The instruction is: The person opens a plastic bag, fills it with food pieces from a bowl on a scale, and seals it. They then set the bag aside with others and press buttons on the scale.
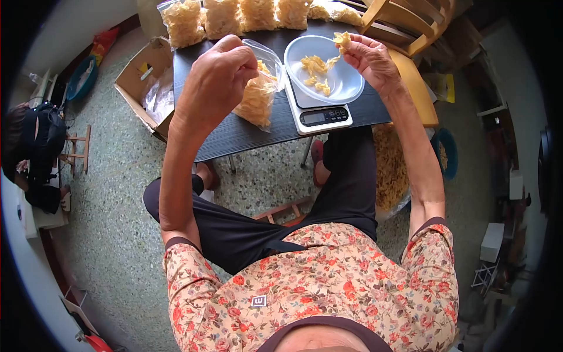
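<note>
My left hand [220,76] is closed on the upper edge of a clear plastic bag [257,102], partly filled with pale yellow, crinkly dried pieces. The bag stands on the dark table, its mouth gaping towards the bowl. Pinched in the fingers of my right hand [372,63] are a few of the same dried pieces [342,39], above the right rim of a translucent bowl [352,88]. More loose pieces [315,67] lie inside the bowl. Under it is a white kitchen scale [322,119]; I cannot read its display.
Several filled bags [223,19] line the far side of the dark table [234,135]. A wooden chair [419,88] stands at the right, above a large container of dried pieces [389,167]. At the left, a cardboard box [134,88] holds plastic bags. Another person [38,138] is at far left.
</note>
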`<state>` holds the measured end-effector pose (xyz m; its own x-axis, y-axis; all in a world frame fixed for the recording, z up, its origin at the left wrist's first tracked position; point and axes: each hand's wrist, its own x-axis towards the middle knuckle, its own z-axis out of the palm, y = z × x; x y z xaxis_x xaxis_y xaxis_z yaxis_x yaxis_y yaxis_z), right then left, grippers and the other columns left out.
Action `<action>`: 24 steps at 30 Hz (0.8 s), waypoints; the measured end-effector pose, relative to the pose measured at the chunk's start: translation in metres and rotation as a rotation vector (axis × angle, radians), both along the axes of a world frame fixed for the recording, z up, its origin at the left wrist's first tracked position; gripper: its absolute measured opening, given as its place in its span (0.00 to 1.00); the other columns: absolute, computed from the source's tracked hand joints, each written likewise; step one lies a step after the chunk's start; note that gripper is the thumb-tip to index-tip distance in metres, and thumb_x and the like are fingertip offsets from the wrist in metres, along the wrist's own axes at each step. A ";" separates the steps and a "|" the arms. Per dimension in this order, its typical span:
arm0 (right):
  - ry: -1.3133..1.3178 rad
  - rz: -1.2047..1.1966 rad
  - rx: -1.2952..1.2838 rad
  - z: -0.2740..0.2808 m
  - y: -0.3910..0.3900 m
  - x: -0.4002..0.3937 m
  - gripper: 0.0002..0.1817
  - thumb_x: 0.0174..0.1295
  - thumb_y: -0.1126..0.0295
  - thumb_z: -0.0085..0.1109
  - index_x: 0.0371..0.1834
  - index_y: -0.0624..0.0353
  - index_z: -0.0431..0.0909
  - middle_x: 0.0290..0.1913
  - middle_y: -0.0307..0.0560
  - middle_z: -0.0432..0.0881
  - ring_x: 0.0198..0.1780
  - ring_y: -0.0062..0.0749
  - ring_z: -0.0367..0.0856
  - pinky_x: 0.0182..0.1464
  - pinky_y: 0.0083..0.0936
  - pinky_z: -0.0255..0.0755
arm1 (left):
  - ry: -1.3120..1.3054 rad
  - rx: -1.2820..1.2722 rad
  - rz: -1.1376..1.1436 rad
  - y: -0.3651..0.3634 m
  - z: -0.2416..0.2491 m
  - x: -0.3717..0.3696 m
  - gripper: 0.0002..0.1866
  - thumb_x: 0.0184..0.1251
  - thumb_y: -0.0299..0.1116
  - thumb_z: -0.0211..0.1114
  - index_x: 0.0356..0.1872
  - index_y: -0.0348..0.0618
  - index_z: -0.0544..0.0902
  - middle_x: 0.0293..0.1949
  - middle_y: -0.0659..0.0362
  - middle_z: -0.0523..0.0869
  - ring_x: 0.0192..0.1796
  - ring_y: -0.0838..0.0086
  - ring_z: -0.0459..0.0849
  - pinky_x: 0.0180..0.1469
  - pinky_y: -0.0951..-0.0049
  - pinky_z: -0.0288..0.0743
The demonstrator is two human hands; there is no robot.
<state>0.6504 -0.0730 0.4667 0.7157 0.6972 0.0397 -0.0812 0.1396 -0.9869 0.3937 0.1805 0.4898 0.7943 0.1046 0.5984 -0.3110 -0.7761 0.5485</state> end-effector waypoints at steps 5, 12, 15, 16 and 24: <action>0.028 0.191 0.322 0.014 0.030 -0.013 0.17 0.71 0.75 0.67 0.61 0.67 0.81 0.51 0.51 0.89 0.51 0.30 0.90 0.54 0.21 0.88 | 0.001 0.070 0.008 0.003 0.000 0.000 0.04 0.65 0.22 0.72 0.37 0.33 0.84 0.37 0.55 0.82 0.35 0.67 0.85 0.41 0.69 0.81; -0.049 0.052 0.273 0.027 0.095 -0.097 0.13 0.70 0.72 0.69 0.53 0.68 0.84 0.46 0.48 0.89 0.43 0.30 0.90 0.50 0.28 0.88 | -0.028 0.080 0.000 0.003 0.001 -0.003 0.04 0.64 0.22 0.72 0.37 0.34 0.85 0.37 0.55 0.82 0.35 0.67 0.85 0.40 0.69 0.80; -0.514 0.141 -0.050 0.019 0.097 -0.105 0.10 0.71 0.75 0.68 0.52 0.65 0.85 0.42 0.43 0.90 0.43 0.22 0.88 0.48 0.22 0.84 | -0.022 0.075 0.027 0.005 0.005 -0.007 0.04 0.64 0.21 0.72 0.37 0.34 0.84 0.37 0.55 0.83 0.35 0.67 0.85 0.39 0.69 0.80; -0.650 0.135 -0.153 0.020 0.096 -0.115 0.07 0.70 0.75 0.68 0.49 0.63 0.87 0.41 0.39 0.90 0.42 0.18 0.87 0.47 0.20 0.84 | -0.028 0.084 0.030 0.007 0.006 -0.009 0.04 0.64 0.22 0.72 0.36 0.34 0.84 0.37 0.54 0.83 0.35 0.66 0.85 0.39 0.68 0.79; -1.576 0.252 -0.381 0.016 0.106 -0.107 0.02 0.62 0.74 0.69 0.34 0.51 0.88 0.32 0.40 0.86 0.46 0.39 0.84 0.48 0.36 0.82 | -0.035 0.112 0.040 0.002 0.008 -0.010 0.05 0.64 0.26 0.71 0.33 0.36 0.83 0.36 0.50 0.81 0.38 0.52 0.84 0.42 0.57 0.77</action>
<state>0.5436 0.0326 0.4827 0.0113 0.9227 0.3853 0.9961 0.0232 -0.0848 0.3834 0.1824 0.4974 0.7694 0.0667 0.6353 -0.2959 -0.8442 0.4470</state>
